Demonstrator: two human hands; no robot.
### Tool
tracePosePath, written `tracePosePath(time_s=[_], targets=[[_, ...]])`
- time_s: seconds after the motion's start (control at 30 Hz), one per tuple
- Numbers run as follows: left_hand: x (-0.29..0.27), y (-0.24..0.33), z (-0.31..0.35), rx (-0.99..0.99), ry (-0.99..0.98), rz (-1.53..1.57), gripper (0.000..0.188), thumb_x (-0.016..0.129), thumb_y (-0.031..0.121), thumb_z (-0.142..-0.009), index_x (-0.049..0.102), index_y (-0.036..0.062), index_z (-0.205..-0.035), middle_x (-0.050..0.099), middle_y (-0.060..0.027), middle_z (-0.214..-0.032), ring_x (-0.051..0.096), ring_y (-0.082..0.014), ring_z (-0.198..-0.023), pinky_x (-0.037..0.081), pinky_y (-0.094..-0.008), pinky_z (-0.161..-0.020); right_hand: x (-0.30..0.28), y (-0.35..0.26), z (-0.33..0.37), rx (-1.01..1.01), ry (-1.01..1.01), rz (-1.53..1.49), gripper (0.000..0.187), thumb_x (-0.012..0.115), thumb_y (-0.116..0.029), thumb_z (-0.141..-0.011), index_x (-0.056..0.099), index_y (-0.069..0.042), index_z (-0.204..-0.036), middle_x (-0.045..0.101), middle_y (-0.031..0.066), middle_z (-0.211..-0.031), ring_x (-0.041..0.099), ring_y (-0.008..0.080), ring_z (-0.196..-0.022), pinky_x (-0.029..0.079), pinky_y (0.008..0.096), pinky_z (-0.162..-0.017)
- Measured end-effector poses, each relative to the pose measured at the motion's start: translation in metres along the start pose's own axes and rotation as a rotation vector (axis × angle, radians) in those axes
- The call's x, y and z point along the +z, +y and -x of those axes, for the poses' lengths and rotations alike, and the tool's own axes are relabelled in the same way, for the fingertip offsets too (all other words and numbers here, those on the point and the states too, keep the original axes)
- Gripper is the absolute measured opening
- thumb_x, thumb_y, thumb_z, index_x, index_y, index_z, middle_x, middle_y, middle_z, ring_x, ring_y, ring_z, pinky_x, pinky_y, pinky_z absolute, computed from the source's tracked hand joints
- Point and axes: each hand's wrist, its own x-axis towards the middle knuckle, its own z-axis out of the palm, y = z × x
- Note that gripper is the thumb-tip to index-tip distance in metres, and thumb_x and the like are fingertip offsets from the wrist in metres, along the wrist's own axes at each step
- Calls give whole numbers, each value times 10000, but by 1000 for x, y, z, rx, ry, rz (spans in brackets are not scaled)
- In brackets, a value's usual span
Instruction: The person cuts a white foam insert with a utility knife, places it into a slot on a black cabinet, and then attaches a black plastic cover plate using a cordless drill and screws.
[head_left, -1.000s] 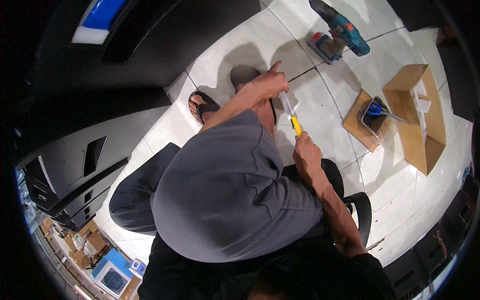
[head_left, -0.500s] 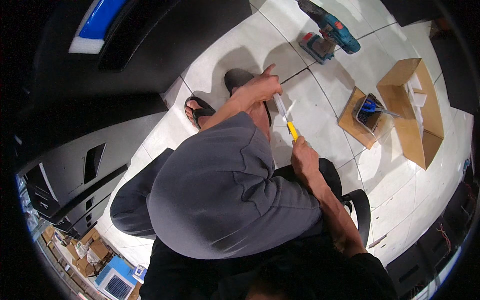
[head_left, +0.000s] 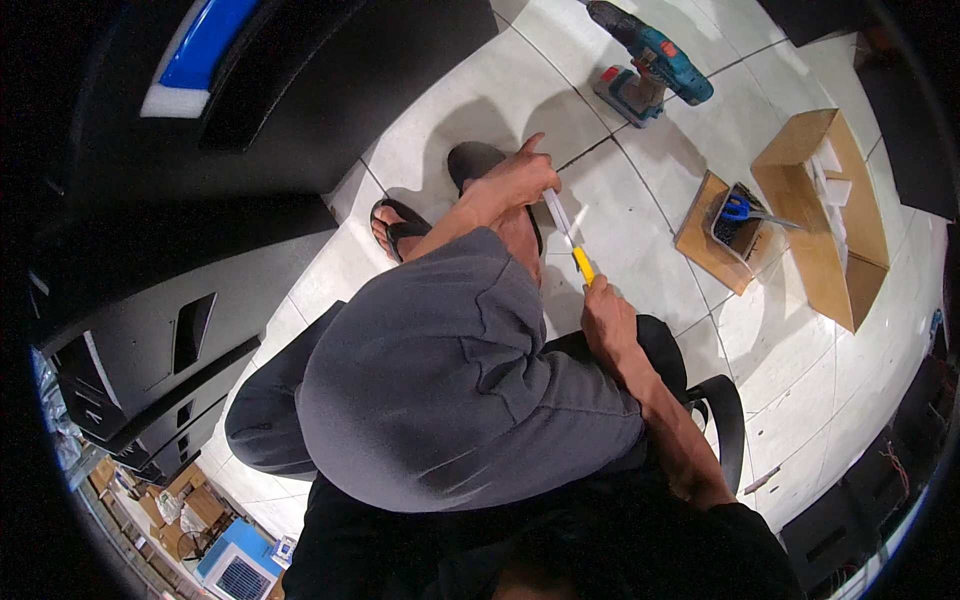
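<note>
My left hand [head_left: 515, 178] reaches past my knee, over my sandalled foot. It is closed on one end of a thin, pale strip [head_left: 556, 208], with one finger sticking out. My right hand [head_left: 608, 312] is closed around a yellow utility knife [head_left: 583, 263], whose blade end meets the lower part of the strip. A small white sliver [head_left: 579, 216] stands out beside that meeting point; whether it is still attached I cannot tell. My palm hides the rear of the knife handle.
A teal cordless drill [head_left: 660, 65] is on the tiled floor [head_left: 650, 240] ahead. At right, blue-handled scissors [head_left: 737, 208] rest in a small tub of dark bits [head_left: 748, 250], beside an open cardboard box [head_left: 815, 250]. Large black panels [head_left: 330, 90] stand at left. A black sandal [head_left: 405, 225] is underfoot.
The white sliver now stands out to the upper right of the blade. Both hands keep almost the same place and grip. The whole view has shifted slightly.
</note>
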Motion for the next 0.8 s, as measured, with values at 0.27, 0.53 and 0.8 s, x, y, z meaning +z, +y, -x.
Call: tracePosePath(time_s=[0.27, 0.53, 0.8], targets=[[-6, 4, 1, 0, 2, 8, 273, 695, 21, -660, 756, 173, -878, 657, -85, -785, 631, -243, -930, 180, -519, -1176, -6, 3, 4, -33, 58, 50, 188, 463, -180, -971, 446, -6, -903, 605, 176, -737, 662, 355, -623, 524, 437, -497], [-24, 13, -1, -140, -56, 549, 289, 800, 76, -621, 762, 149, -897, 686, -51, -880, 594, -216, -1052, 217, -468, -1158, -69, -3, 36, 1, 56, 106, 180, 493, -181, -970, 449, -20, -903, 586, 133, -726, 654, 301, -577, 524, 392, -471], [-11, -15, 11, -175, -79, 800, 312, 786, -5, -605, 748, 62, -907, 687, -47, -914, 617, -188, -926, 491, -331, -845, -68, -7, 18, -112, 117, 113, 150, 523, -141, -958, 456, -13, -918, 577, 151, -730, 640, 303, -576, 504, 393, -475]])
